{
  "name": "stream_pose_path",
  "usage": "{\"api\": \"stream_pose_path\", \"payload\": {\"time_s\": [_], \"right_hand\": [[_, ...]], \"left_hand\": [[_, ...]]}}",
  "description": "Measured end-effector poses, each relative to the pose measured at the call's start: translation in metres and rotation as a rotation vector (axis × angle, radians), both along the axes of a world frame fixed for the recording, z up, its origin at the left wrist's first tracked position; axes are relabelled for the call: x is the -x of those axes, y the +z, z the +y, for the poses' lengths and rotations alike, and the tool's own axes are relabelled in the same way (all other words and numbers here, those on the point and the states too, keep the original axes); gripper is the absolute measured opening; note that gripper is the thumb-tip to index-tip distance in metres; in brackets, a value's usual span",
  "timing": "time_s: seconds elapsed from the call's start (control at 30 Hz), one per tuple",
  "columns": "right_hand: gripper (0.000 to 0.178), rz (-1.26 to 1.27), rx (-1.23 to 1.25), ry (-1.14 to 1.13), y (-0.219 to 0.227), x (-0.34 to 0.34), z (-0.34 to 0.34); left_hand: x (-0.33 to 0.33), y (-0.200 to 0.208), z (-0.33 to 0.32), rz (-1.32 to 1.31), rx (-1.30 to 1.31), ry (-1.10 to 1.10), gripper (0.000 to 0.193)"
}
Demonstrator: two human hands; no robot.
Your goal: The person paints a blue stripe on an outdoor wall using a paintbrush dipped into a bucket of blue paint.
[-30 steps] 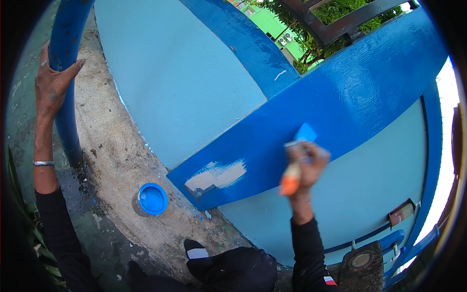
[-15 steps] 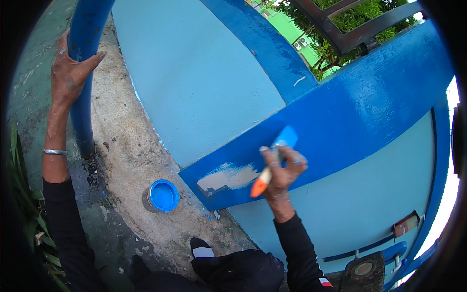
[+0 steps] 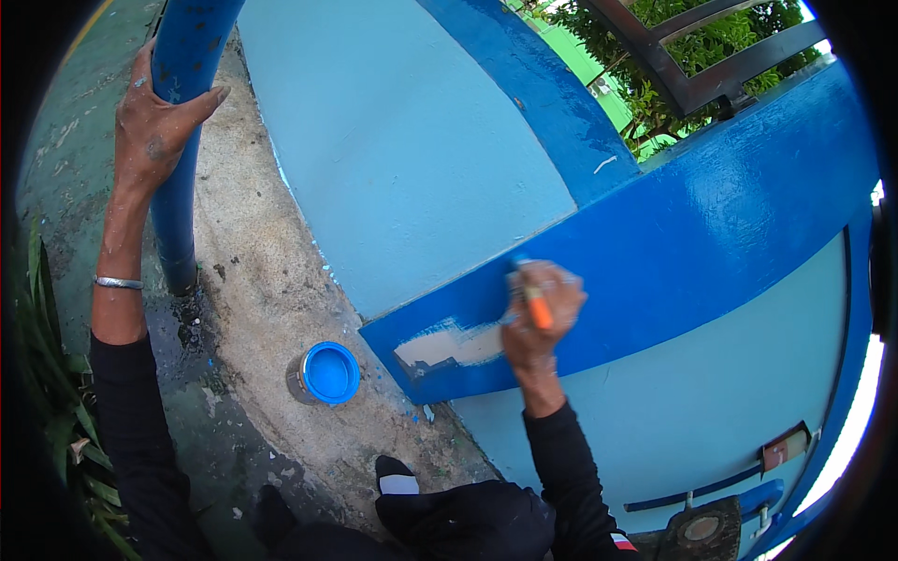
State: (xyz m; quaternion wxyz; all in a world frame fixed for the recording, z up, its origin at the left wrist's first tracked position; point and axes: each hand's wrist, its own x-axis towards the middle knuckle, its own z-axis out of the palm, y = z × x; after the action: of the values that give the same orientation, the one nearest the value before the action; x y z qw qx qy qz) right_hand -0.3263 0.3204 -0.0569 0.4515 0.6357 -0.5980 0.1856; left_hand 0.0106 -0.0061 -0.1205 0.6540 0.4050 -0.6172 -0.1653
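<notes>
My left hand [image 3: 154,136] is wrapped round a blue pole [image 3: 176,208] that stands on the ground at the left. In my right hand [image 3: 544,309] is a paintbrush [image 3: 539,307] with an orange handle end; its bristles are smeared by motion and partly hidden behind my fingers. The brush is at the upper edge of the dark blue band [image 3: 645,280] on the wall. Just left of that hand lies a bare grey-white patch [image 3: 449,346] in the blue. A small open paint can [image 3: 331,372] of blue paint sits on the ground between my two arms.
Light blue wall panels [image 3: 402,140] lie on both sides of the band. A dark metal railing [image 3: 692,75] tops the wall at upper right. Near my shoe [image 3: 397,475] runs a concrete strip [image 3: 257,271]. Long green leaves [image 3: 56,374] edge the left side, and a metal latch [image 3: 784,451] is at lower right.
My right hand has turned the brush, swinging its handle end to the right and its bristles to the left. My left hand stays on the pole. The whole view has shifted slightly.
</notes>
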Motion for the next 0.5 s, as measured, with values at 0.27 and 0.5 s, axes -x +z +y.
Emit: {"api": "stream_pose_path", "payload": {"time_s": [0.27,0.5], "right_hand": [[0.026,0.190,-0.162,-0.242,-0.040,-0.013,0.001],[0.027,-0.078,-0.386,-0.094,-0.135,-0.020,0.007]], "left_hand": [[-0.004,-0.001,-0.002,-0.018,-0.040,0.000,0.089],[-0.002,-0.001,-0.005,-0.012,0.010,-0.002,0.088]]}}
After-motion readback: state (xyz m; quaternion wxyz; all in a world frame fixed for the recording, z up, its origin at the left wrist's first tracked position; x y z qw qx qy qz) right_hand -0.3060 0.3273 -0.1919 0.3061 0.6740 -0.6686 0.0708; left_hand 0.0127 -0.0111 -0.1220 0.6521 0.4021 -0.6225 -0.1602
